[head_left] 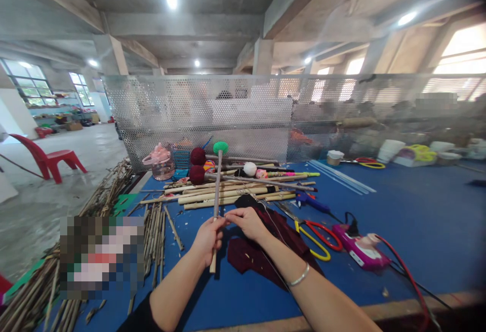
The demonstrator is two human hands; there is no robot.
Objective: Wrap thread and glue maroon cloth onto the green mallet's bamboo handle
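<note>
A blue flat counter (402, 220) stands in a big grey concrete room. Over it, the left hand (208, 241) holds one thin stick with a round green top (217, 188). The right hand (247, 223) pinches close by; I cannot tell on what. Behind are two dark red balls (197, 174) and one white ball (249, 169).

Left hand (208, 238) curled, right fingers (234, 213) pinched

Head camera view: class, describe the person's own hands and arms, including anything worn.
The left hand is gloveless; a black sleeve ends near the elbow. The right hand is gloveless too, with a silver-coloured bangle above the wrist; no sleeve shows there.
</note>
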